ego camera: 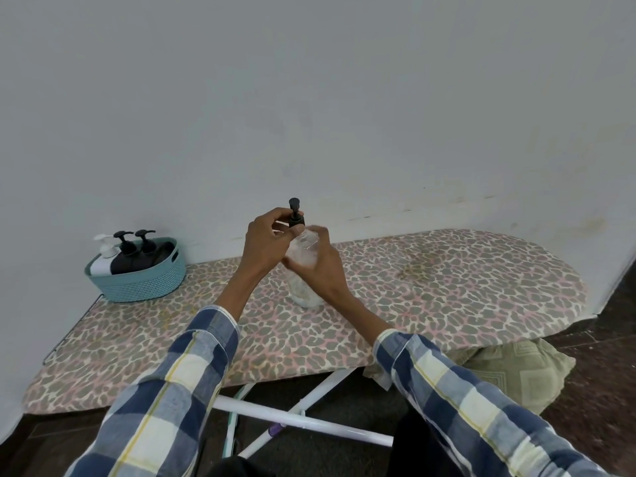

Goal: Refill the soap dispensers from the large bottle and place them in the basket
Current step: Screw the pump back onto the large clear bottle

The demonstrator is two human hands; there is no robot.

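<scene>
While right hand [318, 266] clamps clear bottle [304, 270], left hand [266, 241] pinches pump [296, 218]; likely capping; next, basket [137, 270].

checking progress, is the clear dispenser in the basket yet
Out: the clear dispenser stands on the board, held by both hands, apart from the basket.

This looks like a room in a home. An ironing board [413, 290] with a leopard-print cover stands against a plain white wall [309, 98], its white folding legs [303, 421] over a dark floor [605, 373]. A folded green cloth [516, 370] lies beneath its right end.
</scene>
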